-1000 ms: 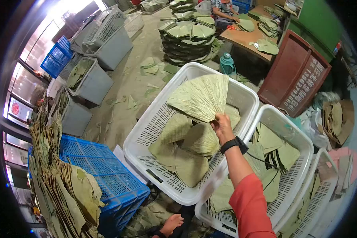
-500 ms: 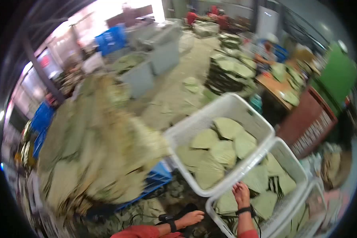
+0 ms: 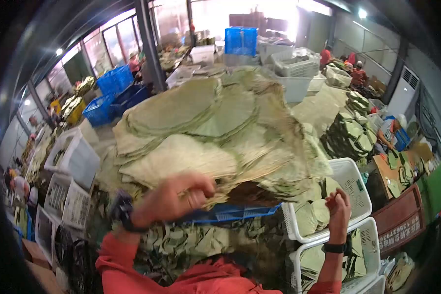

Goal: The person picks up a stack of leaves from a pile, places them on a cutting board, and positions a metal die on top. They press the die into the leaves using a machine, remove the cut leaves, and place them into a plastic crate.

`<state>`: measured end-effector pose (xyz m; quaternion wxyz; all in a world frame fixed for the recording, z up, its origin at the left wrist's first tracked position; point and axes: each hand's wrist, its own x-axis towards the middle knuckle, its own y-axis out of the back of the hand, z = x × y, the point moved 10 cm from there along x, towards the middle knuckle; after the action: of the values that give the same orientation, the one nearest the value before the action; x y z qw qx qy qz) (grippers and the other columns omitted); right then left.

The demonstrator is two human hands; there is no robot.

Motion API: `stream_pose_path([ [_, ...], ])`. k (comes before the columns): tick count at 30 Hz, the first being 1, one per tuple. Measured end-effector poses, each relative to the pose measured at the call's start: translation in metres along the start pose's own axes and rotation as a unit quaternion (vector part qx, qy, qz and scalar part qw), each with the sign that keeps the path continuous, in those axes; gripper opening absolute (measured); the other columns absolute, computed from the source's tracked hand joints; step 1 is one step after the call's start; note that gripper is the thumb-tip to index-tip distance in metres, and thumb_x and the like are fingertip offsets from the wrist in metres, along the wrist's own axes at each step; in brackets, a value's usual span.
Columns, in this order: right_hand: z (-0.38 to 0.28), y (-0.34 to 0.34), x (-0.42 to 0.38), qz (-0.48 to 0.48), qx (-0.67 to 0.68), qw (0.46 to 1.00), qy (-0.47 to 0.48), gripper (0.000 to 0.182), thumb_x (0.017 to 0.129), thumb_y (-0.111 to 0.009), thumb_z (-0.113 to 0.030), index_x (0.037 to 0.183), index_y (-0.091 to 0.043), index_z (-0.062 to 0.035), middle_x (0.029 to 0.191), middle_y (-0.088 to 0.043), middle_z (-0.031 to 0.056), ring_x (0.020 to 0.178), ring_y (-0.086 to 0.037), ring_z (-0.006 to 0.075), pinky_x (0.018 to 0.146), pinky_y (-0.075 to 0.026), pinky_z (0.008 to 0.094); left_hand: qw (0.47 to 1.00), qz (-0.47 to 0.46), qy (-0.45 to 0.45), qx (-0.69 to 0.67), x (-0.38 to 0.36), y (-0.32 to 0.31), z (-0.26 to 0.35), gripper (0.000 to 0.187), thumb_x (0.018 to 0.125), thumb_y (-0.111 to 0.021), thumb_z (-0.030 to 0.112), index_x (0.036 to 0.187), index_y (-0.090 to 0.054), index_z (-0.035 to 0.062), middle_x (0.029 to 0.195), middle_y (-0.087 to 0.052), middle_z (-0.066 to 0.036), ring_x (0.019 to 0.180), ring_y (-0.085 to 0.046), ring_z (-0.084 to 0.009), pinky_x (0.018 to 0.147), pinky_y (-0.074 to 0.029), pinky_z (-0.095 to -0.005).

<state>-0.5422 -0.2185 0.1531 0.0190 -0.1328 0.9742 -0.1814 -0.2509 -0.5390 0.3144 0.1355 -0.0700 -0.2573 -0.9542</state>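
A tall, broad stack of flat, dried, pale-green leaf sheets (image 3: 181, 157) fills the middle, resting on a blue crate (image 3: 245, 211). My left hand (image 3: 179, 196) is in front of the stack's near edge, slightly blurred, with its fingers bent, a gap at the thumb and nothing visible in it. On the right, my right hand (image 3: 338, 206) hovers over the near part of a white plastic basket (image 3: 360, 196), fingers loosely curled and apart, no object showing. Rounded leaf pieces (image 3: 306, 218) lie inside that basket. A second white basket (image 3: 375, 245) with more leaf pieces stands nearer, below my right wrist.
Leaf scraps (image 3: 196, 240) cover the floor before me. White crates (image 3: 73, 152) are stacked at left, with blue crates (image 3: 115, 81) behind. At right stand a brown wooden board with writing (image 3: 399, 220) and a table (image 3: 389, 171), where a person (image 3: 388, 131) sits.
My view has swung left, bringing the leaf stack to the middle. My left hand has risen from low down to the stack's front edge. My right hand has lifted above the baskets.
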Motion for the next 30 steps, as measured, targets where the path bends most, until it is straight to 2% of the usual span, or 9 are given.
stream_pose_path([
  [3, -0.038, -0.095, -0.041, -0.067, -0.163, 0.978, 0.107, 0.020, 0.091, -0.051, -0.007, 0.110, -0.056, -0.0021, 0.091, -0.062, 0.0055, 0.077, -0.062, 0.0162, 0.071, -0.050, 0.0270, 0.987, 0.099, 0.027, 0.124, -0.010, 0.097, -0.061, 0.040, 0.086, -0.061, 0.025, 0.117, -0.054, 0.0011, 0.109, -0.062, -0.010, 0.104, -0.057, -0.0187, 0.091, -0.044, -0.0323],
  [5, -0.022, -0.166, -0.072, -0.199, -0.259, 0.928, 0.179, 0.027, 0.083, -0.057, -0.004, 0.110, -0.056, -0.0027, 0.091, -0.062, 0.0083, 0.086, -0.062, 0.0227, 0.078, -0.050, 0.0324, 0.976, -0.002, 0.026, 0.217, -0.023, 0.112, -0.096, 0.060, 0.081, -0.065, 0.035, 0.129, -0.046, 0.0027, 0.125, -0.051, -0.017, 0.121, -0.046, -0.0261, 0.102, -0.034, -0.0388],
  [7, -0.023, -0.279, -0.129, -0.347, -0.466, 0.733, 0.354, 0.040, 0.074, -0.063, -0.007, 0.114, -0.056, -0.0048, 0.104, -0.060, 0.0140, 0.105, -0.055, 0.0300, 0.092, -0.044, 0.0403, 0.935, -0.043, 0.035, 0.351, -0.047, 0.117, -0.127, 0.076, 0.077, -0.067, 0.043, 0.135, -0.037, 0.0032, 0.133, -0.042, -0.019, 0.128, -0.035, -0.0307, 0.107, -0.025, -0.0415],
  [11, 0.056, -0.410, -0.170, -0.470, -0.528, 0.570, 0.419, 0.063, 0.071, -0.064, -0.013, 0.130, -0.043, -0.0109, 0.133, -0.040, 0.0172, 0.127, -0.036, 0.0333, 0.104, -0.030, 0.0457, 0.899, -0.107, 0.068, 0.419, -0.080, 0.111, -0.186, 0.098, 0.072, -0.068, 0.052, 0.143, -0.021, 0.0029, 0.142, -0.029, -0.021, 0.134, -0.023, -0.0375, 0.111, -0.014, -0.0440],
  [14, 0.124, -0.448, -0.155, -0.479, -0.568, 0.530, 0.407, 0.070, 0.067, -0.061, -0.008, 0.133, -0.042, -0.0110, 0.137, -0.038, 0.0179, 0.125, -0.040, 0.0356, 0.100, -0.037, 0.0440, 0.910, -0.082, 0.041, 0.405, -0.081, 0.105, -0.196, 0.092, 0.069, -0.071, 0.039, 0.139, -0.025, 0.0014, 0.140, -0.032, -0.019, 0.131, -0.028, -0.0347, 0.110, -0.021, -0.0436],
  [17, 0.142, -0.457, -0.150, -0.569, -0.585, 0.523, 0.244, 0.073, 0.065, -0.059, -0.004, 0.135, -0.040, -0.0125, 0.139, -0.037, 0.0190, 0.124, -0.042, 0.0365, 0.096, -0.041, 0.0423, 0.924, -0.059, 0.032, 0.375, -0.079, 0.108, -0.196, 0.089, 0.067, -0.074, 0.034, 0.137, -0.029, 0.0017, 0.135, -0.038, -0.017, 0.126, -0.035, -0.0326, 0.107, -0.026, -0.0418],
  [21, 0.144, -0.463, -0.112, -0.609, -0.520, 0.588, 0.111, 0.055, 0.072, -0.057, -0.004, 0.126, -0.050, -0.0076, 0.105, -0.063, 0.0189, 0.098, -0.061, 0.0349, 0.083, -0.048, 0.0375, 0.935, -0.037, 0.024, 0.352, -0.067, 0.117, -0.196, 0.081, 0.069, -0.073, 0.033, 0.134, -0.035, 0.0025, 0.119, -0.051, -0.018, 0.112, -0.047, -0.0337, 0.096, -0.038, -0.0404],
  [23, 0.145, -0.472, -0.103, -0.617, -0.451, 0.634, 0.119, 0.041, 0.076, -0.061, -0.011, 0.116, -0.059, -0.0067, 0.093, -0.066, 0.0181, 0.087, -0.065, 0.0302, 0.078, -0.049, 0.0350, 0.939, -0.034, 0.090, 0.331, -0.060, 0.122, -0.207, 0.076, 0.071, -0.073, 0.032, 0.131, -0.037, 0.0030, 0.111, -0.055, -0.018, 0.106, -0.052, -0.0342, 0.090, -0.043, -0.0399],
  [30, 0.154, -0.471, -0.092, -0.608, -0.454, 0.648, 0.066, 0.036, 0.075, -0.067, -0.017, 0.110, -0.063, -0.0085, 0.091, -0.066, 0.0182, 0.080, -0.065, 0.0263, 0.075, -0.049, 0.0335, 0.949, 0.021, 0.003, 0.314, -0.052, 0.130, -0.200, 0.065, 0.073, -0.072, 0.027, 0.127, -0.042, 0.0072, 0.099, -0.061, -0.015, 0.093, -0.058, -0.0341, 0.078, -0.048, -0.0403],
])
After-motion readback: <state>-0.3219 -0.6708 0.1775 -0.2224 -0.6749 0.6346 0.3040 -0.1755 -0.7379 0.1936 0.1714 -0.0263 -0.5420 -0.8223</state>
